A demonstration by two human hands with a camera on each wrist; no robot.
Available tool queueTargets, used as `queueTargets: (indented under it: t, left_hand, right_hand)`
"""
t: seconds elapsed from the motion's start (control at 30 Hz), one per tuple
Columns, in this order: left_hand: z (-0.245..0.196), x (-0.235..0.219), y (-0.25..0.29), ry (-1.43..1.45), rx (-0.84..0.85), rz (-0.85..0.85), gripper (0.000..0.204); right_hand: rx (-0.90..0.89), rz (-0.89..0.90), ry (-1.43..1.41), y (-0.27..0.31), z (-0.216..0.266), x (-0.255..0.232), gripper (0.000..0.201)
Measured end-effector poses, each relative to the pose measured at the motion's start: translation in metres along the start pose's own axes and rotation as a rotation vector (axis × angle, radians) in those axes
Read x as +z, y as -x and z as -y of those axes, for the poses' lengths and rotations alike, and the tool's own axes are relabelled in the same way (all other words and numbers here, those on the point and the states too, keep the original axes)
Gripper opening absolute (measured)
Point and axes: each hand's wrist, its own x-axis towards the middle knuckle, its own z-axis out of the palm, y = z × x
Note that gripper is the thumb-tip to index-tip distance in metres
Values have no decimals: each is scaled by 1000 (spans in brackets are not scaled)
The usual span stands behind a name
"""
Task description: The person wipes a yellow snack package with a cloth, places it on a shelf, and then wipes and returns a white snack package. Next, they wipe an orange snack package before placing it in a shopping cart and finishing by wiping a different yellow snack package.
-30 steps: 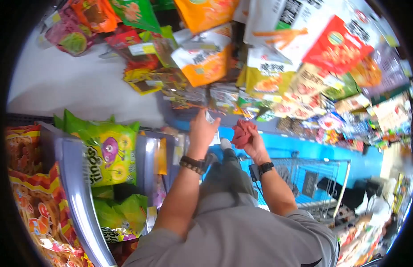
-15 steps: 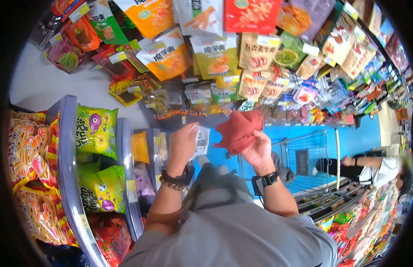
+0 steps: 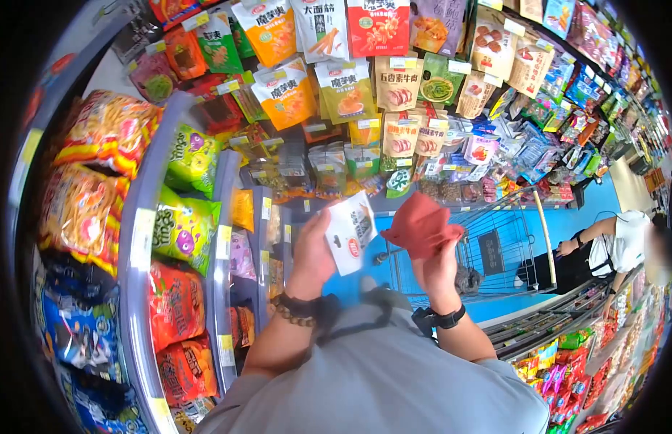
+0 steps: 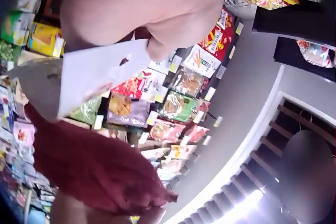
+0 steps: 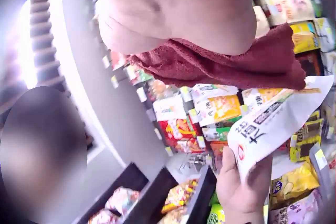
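My left hand [image 3: 312, 254] pinches a white snack packet [image 3: 350, 233] by its side edge, thumb on the front. A hang hole, a red logo and dark print show on it in the head view; the right wrist view shows the same packet [image 5: 281, 121] tilted. My right hand [image 3: 439, 276] grips a dark red cloth [image 3: 421, 224] from below, its loose folds standing above the fingers. In the left wrist view the cloth [image 4: 100, 166] hangs close by the packet's lower edge. The right-hand fingers are mostly hidden behind cloth.
Snack pouches [image 3: 343, 90] hang on a rack ahead. Shelves at left hold bagged snacks [image 3: 184, 231]. A wire shopping cart [image 3: 495, 249] stands on the blue floor [image 3: 589, 206] at right, with another person [image 3: 611, 242] beyond it. More shelves [image 3: 567, 362] run along the lower right.
The packet has come up and turned its printed front to the head view. The cloth, bunched small before, is looser and larger in view. Both hands keep their holds while the head view shifts.
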Motion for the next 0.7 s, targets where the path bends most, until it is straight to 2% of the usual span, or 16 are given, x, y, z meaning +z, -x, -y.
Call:
queueTargets:
  t: [0.03, 0.1, 0.17, 0.23, 0.3, 0.4, 0.47, 0.5, 0.6, 0.7]
  left_hand:
    - [4, 5, 14, 17, -18, 79, 53]
    - [11, 16, 47, 31, -25, 197, 52]
    - [8, 33, 94, 16, 6, 152, 54]
    - [5, 22, 131, -38, 50, 144, 62]
    - [12, 8, 168, 58, 97, 143, 67]
    - [19, -1, 220, 171, 68, 214, 79]
    - [25, -7, 243, 278, 20, 362, 82]
    - [30, -6, 249, 216, 49, 439, 84]
    - [33, -3, 275, 99, 86, 456, 86]
    - [28, -1, 294, -10, 148, 401, 88]
  right_hand:
    - [27, 64, 147, 15, -7, 5, 84]
    - [-73, 118, 380, 47, -22, 36, 74]
    - [-210, 206, 645, 72, -31, 67, 78]
    - [-250, 294, 765, 98, -33, 88, 89]
    - [-122, 250, 609, 127, -45, 97, 83]
    - [-85, 190, 757, 166, -44, 121, 38]
    - [-315, 228, 1015, 174, -46, 146, 24]
    - [-505, 279, 1144, 181, -54, 142, 41]
    - [-601, 245, 1272, 205, -62, 154, 41]
    - [-492, 326, 1298, 215, -52, 173, 59]
